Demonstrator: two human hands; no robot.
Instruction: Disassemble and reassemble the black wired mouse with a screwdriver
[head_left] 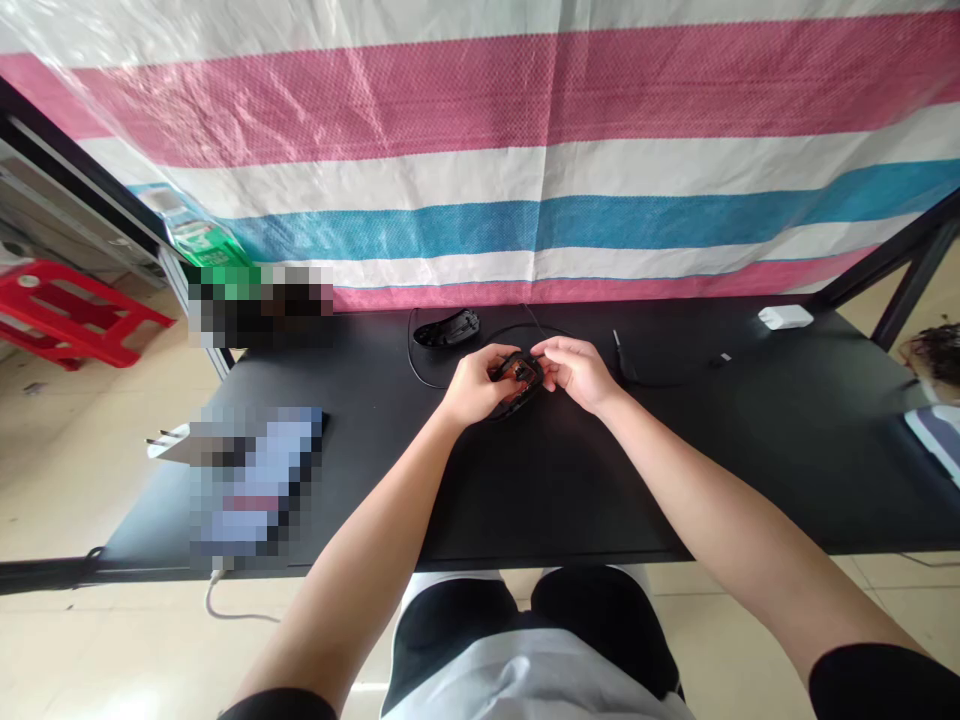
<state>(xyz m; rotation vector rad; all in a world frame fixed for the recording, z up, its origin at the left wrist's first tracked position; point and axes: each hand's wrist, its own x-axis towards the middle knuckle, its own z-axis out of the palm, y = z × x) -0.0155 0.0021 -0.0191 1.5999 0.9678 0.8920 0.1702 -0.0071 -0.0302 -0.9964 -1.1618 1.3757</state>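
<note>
A black table [562, 490] stands before a striped sheet [450, 100]. Between both hands is an opened computer mouse [531, 372]. The left hand [474, 385] clamps its side, thumb across it; the right hand [583, 375] has fingertips by its edge, whether pinching I cannot tell. Beyond lies a black shell [447, 328].

The single view looks forward and down from the wearer's head, positioned above and behind the near edge of the black surface [570, 490]. Working range is close: the wearer's thighs [457, 625] appear below that edge. The striped sheet [540, 95] beyond the far edge fills most of the upper field.
</note>
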